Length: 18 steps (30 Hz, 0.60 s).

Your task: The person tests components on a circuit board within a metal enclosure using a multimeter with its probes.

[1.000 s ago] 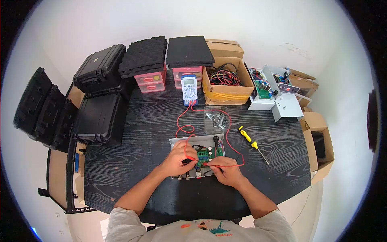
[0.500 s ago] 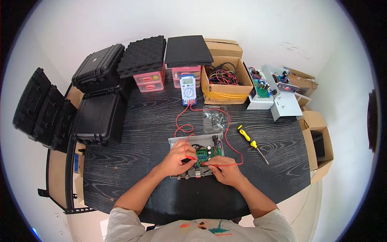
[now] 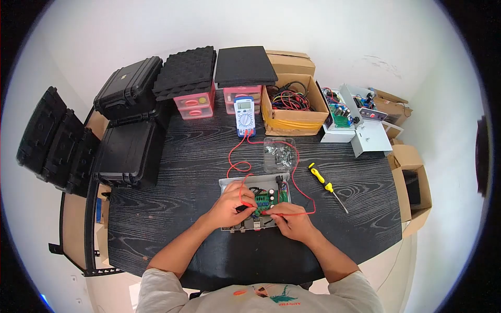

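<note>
Plain white walls (image 3: 334, 31) ran all round, evenly lit. A black wood-grain table (image 3: 172, 208) filled the middle, with pale floor (image 3: 449, 245) showing off to the right side.

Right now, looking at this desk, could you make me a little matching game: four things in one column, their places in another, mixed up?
Things:
1. multimeter
2. screwdriver
3. circuit board
4. tangled cables

Places:
A. inside the cardboard box
B. lying on the table, right of the hands
C. in the open metal case, under the probes
D. standing before the pink drawers

Pairs: 1-D, 2-B, 3-C, 4-A
</note>
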Each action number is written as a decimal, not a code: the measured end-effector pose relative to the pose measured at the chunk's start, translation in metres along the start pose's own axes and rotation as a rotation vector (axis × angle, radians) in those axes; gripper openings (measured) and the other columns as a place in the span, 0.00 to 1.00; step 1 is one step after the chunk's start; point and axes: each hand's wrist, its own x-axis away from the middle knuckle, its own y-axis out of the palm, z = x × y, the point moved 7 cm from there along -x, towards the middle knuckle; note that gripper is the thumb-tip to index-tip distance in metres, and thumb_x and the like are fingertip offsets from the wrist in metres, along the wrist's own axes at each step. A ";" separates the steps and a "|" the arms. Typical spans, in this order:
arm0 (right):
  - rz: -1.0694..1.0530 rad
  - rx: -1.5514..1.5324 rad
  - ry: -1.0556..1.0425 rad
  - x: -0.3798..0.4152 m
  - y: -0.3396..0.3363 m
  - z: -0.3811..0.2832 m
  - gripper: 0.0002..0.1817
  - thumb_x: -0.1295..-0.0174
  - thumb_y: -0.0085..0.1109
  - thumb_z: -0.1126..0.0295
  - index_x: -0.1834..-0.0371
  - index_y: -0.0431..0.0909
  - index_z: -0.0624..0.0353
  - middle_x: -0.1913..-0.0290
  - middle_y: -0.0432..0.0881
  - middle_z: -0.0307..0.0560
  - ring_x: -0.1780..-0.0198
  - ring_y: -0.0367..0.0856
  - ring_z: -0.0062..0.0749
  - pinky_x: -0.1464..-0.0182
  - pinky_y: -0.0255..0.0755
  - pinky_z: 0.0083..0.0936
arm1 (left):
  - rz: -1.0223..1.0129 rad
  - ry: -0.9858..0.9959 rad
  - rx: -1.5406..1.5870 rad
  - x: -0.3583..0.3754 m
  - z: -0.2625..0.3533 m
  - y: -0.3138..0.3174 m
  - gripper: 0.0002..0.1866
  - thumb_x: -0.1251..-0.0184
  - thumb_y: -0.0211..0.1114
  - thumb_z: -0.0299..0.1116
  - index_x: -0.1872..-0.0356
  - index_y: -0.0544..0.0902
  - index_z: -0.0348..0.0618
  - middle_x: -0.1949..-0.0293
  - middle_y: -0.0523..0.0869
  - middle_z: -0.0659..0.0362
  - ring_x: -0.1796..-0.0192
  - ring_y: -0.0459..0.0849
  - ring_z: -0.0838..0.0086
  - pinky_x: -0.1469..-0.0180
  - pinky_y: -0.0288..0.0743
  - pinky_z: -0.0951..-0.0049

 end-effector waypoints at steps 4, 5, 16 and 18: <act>0.004 -0.018 0.000 0.001 0.000 0.000 0.07 0.27 0.67 0.71 0.49 0.89 0.56 0.55 0.90 0.47 0.56 0.90 0.46 0.53 0.84 0.38 | -0.006 -0.007 0.010 0.001 -0.002 0.001 0.10 0.39 0.80 0.25 0.57 0.90 0.47 0.53 0.87 0.60 0.43 0.82 0.57 0.35 0.72 0.54; 0.005 -0.020 0.000 0.000 0.000 0.000 0.07 0.27 0.67 0.71 0.49 0.88 0.56 0.55 0.90 0.47 0.56 0.90 0.46 0.53 0.84 0.38 | -0.004 -0.006 0.009 0.001 -0.001 0.001 0.10 0.39 0.80 0.25 0.57 0.90 0.47 0.53 0.87 0.60 0.43 0.82 0.57 0.34 0.72 0.54; 0.013 -0.008 -0.031 0.000 -0.001 -0.002 0.08 0.27 0.67 0.71 0.49 0.89 0.56 0.57 0.90 0.47 0.57 0.91 0.45 0.54 0.84 0.38 | -0.012 -0.006 0.004 0.001 0.000 0.001 0.10 0.38 0.79 0.26 0.57 0.90 0.47 0.53 0.88 0.60 0.42 0.82 0.57 0.34 0.73 0.53; 0.003 -0.013 -0.012 -0.001 -0.001 -0.002 0.08 0.27 0.67 0.71 0.49 0.89 0.56 0.57 0.90 0.47 0.57 0.91 0.45 0.54 0.84 0.38 | -0.019 -0.013 0.004 0.001 -0.001 0.001 0.10 0.38 0.80 0.26 0.57 0.90 0.48 0.53 0.88 0.60 0.42 0.82 0.57 0.34 0.73 0.54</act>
